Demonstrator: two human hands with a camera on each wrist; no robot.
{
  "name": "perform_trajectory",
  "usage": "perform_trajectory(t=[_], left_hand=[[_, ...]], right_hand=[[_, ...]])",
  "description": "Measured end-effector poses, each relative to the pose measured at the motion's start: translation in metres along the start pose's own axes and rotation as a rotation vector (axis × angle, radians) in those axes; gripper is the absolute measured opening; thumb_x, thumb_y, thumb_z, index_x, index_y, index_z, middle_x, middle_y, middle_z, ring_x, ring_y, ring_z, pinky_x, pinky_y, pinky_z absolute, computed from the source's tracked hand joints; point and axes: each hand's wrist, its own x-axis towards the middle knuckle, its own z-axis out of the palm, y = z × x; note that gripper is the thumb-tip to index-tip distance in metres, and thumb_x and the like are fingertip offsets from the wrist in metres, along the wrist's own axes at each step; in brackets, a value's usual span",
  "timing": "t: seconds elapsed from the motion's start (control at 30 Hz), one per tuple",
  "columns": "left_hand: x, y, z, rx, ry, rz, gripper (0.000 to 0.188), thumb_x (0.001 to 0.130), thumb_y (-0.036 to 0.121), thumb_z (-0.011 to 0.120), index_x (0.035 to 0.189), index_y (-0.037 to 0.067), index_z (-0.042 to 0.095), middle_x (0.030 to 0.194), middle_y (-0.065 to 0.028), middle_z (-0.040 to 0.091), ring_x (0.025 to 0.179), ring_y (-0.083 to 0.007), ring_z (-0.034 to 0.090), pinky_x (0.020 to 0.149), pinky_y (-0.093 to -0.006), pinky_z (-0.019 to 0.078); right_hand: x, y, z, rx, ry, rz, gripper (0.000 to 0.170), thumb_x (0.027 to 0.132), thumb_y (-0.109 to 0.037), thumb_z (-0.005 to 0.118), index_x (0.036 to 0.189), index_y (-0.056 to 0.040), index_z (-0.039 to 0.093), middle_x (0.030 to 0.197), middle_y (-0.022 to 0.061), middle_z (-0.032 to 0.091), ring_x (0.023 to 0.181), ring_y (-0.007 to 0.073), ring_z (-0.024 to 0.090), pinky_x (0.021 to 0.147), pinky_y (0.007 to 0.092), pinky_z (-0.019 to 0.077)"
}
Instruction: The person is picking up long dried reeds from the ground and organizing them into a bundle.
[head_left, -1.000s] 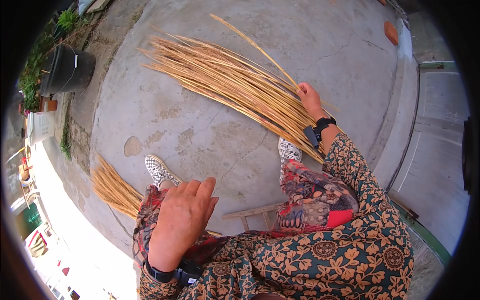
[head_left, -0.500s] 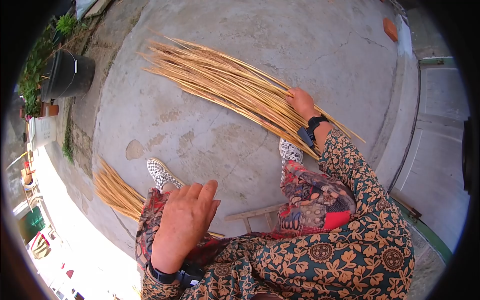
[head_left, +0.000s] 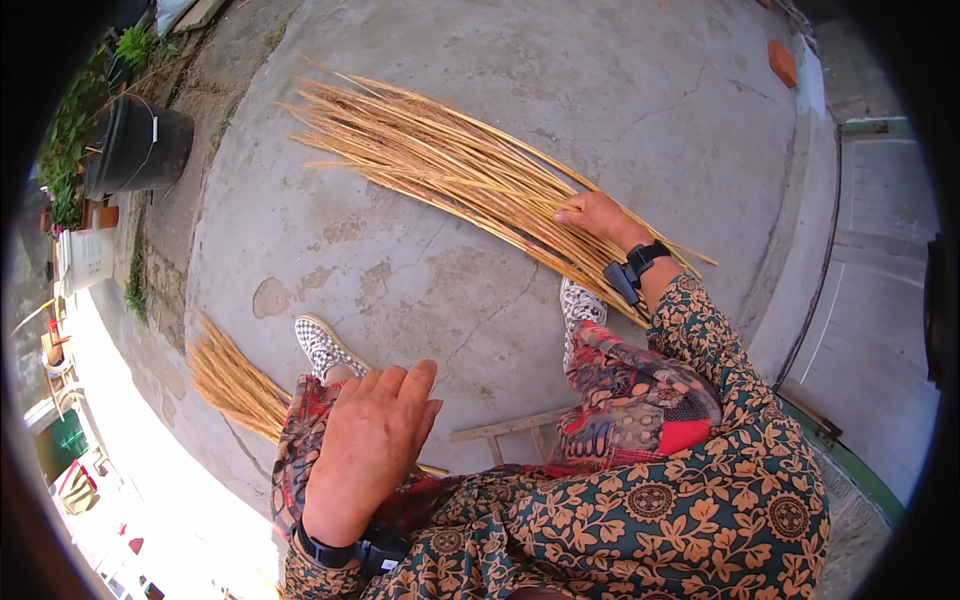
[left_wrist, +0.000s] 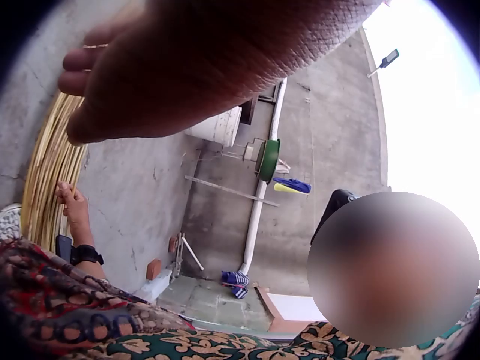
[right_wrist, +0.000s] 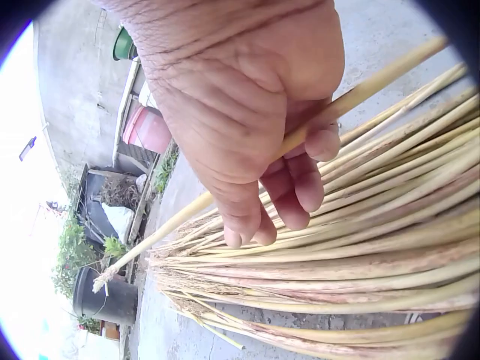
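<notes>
Use the large stalk bundle (head_left: 450,155) as reference. Just above its bare-stem end, the right hand (head_left: 602,217) grips a single stalk (right_wrist: 390,75) in curled fingers. The left hand (head_left: 370,440), well apart from the bundle, holds nothing visible, fingers together, loosely bent. Apparent step: single-stalk sorting. Next move likely requires controlled alignment or release.

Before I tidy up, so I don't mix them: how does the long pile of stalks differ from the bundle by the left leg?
The long pile shows brushy tips and long bare stems; the bundle shows mostly brushy tips, the rest hidden by the left trouser leg. The right hand holds a stalk over the long pile; the bundle's visible part is untouched. Both are straw-coloured and lie on the ground.
</notes>
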Motion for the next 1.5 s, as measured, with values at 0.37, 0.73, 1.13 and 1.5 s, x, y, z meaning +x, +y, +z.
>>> perform_trajectory(t=[0.37, 0.73, 1.13, 1.5], left_hand=[[0.004, 0.005, -0.008, -0.021, -0.018, -0.013, 0.036, 0.08, 0.014, 0.066, 0.113, 0.005, 0.054, 0.083, -0.0113, 0.055, 0.082, -0.0292, 0.055, 0.072, -0.0389, 0.0451], [-0.002, 0.001, -0.008, -0.019, -0.004, -0.014, 0.036, 0.081, 0.014, 0.066, 0.114, 0.005, 0.054, 0.083, -0.0115, 0.056, 0.08, -0.0291, 0.056, 0.072, -0.0383, 0.0449], [0.0, 0.007, -0.011, -0.02, -0.03, -0.021, 0.036, 0.081, 0.016, 0.065, 0.114, 0.005, 0.053, 0.083, -0.0114, 0.056, 0.081, -0.03, 0.056, 0.073, -0.0385, 0.0445], [0.004, 0.014, -0.016, -0.02, -0.056, -0.04, 0.035, 0.082, 0.016, 0.065, 0.114, 0.006, 0.054, 0.085, -0.0114, 0.057, 0.084, -0.0304, 0.057, 0.077, -0.0387, 0.0451]], right_hand=[[0.028, 0.018, 0.005, -0.294, 0.242, 0.093, 0.021, 0.083, -0.027, 0.06, 0.092, -0.0083, 0.063, 0.097, 0.0125, 0.061, 0.093, 0.033, 0.058, 0.078, 0.0429, 0.0479], [0.015, -0.004, -0.023, -0.119, 0.313, 0.185, 0.029, 0.083, -0.04, 0.058, 0.096, -0.0148, 0.064, 0.086, 0.0119, 0.067, 0.085, 0.0314, 0.063, 0.072, 0.0432, 0.0484], [0.042, 0.017, 0.003, -0.161, 0.295, 0.085, 0.029, 0.088, -0.038, 0.056, 0.1, -0.0123, 0.064, 0.096, 0.0133, 0.065, 0.09, 0.0341, 0.061, 0.075, 0.0434, 0.048], [0.044, 0.003, 0.002, -0.231, 0.226, 0.221, 0.026, 0.086, -0.033, 0.058, 0.097, -0.0103, 0.065, 0.102, 0.0136, 0.064, 0.097, 0.0342, 0.059, 0.081, 0.045, 0.0489]])
